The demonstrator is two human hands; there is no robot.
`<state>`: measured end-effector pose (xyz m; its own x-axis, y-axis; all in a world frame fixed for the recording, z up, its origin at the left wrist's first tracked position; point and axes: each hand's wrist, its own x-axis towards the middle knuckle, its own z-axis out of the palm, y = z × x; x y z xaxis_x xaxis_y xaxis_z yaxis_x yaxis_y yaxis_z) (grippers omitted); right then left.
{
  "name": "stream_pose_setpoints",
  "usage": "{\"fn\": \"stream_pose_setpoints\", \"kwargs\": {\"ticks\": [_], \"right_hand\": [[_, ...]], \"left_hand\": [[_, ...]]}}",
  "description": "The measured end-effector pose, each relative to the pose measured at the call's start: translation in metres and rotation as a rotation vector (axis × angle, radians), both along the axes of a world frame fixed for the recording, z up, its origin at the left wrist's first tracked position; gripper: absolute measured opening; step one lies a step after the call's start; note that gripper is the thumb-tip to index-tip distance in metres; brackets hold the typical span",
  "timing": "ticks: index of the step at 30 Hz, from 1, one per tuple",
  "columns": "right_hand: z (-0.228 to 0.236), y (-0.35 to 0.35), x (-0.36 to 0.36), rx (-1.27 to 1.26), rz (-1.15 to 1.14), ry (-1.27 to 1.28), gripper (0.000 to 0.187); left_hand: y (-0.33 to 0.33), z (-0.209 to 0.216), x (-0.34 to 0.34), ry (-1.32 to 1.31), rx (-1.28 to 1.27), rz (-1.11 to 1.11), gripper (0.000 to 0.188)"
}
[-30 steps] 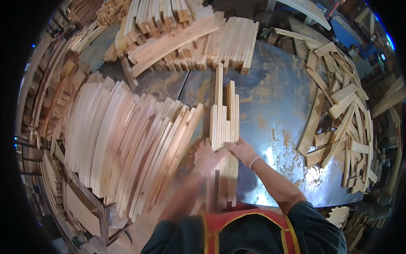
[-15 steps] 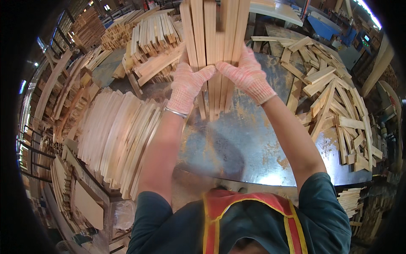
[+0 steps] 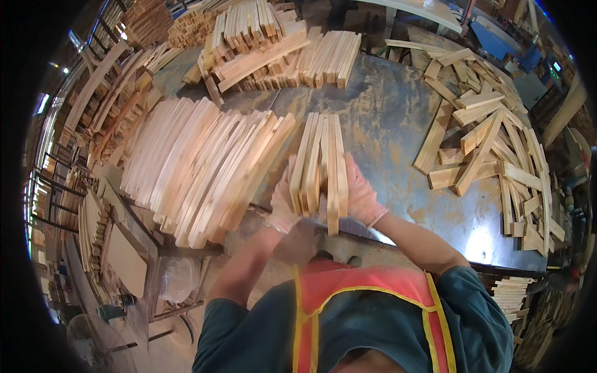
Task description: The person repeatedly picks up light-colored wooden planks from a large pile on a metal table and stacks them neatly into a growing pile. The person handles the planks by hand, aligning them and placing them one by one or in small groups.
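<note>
Between my two gloved hands is a bundle of narrow wooden slats [image 3: 319, 165], standing close to the near edge of the metal table. Their near ends are uneven, with one slat reaching lower than the others. My left hand [image 3: 285, 198], in a pale pink knit glove, presses the bundle's left side. From the right side my right hand [image 3: 363, 194] clasps it in a matching glove. The fingers of both hands are partly hidden behind the wood. Just left of my left hand lies a long row of slats [image 3: 199, 165] set side by side on edge.
The metal table [image 3: 385, 133] has sawdust patches. A jumbled heap of wood offcuts [image 3: 485, 137] covers its right side. Stacked slats [image 3: 329, 59] stand at the back, beside a higher pile [image 3: 249, 31]. At lower left are a fan [image 3: 87, 336] and a metal stand [image 3: 152, 267].
Both hands have brought the bundle down and nearer to my body, from raised over the table to its near edge. The stacked slats at the back now show.
</note>
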<state>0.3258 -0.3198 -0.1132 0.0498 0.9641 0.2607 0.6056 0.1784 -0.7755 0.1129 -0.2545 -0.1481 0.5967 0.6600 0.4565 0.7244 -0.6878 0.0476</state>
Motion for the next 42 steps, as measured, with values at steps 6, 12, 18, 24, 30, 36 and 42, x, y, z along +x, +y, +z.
{"fn": "stream_pose_setpoints", "kwargs": {"ticks": [6, 12, 18, 24, 30, 36, 42], "right_hand": [[-0.137, -0.047, 0.000, -0.410, 0.094, -0.522, 0.070], [-0.135, -0.035, 0.036, -0.470, 0.289, -0.289, 0.058], [-0.147, -0.023, 0.065, -0.650, 0.095, 0.329, 0.083], [-0.152, 0.013, 0.034, -0.737, 0.048, 0.524, 0.111], [-0.154, 0.035, 0.031, -0.818, 0.068, 0.395, 0.118], [-0.146, 0.026, 0.040, -0.864, -0.070, 0.629, 0.096], [-0.159, 0.000, 0.070, -0.493, -0.301, 0.007, 0.081]], "left_hand": [[-0.032, -0.101, -0.034, 0.414, -0.530, 0.101, 0.075], [-0.030, -0.078, -0.075, 0.135, -0.935, 0.243, 0.054], [-0.101, -0.045, -0.062, -0.431, -0.854, 0.436, 0.065], [-0.154, -0.101, -0.057, -0.516, -1.184, 0.742, 0.094], [-0.125, -0.061, -0.036, -0.324, -1.067, 0.668, 0.099], [-0.075, -0.074, -0.044, -0.359, -1.208, 0.679, 0.099], [-0.055, -0.084, -0.084, -0.212, -0.827, 0.797, 0.093]]}}
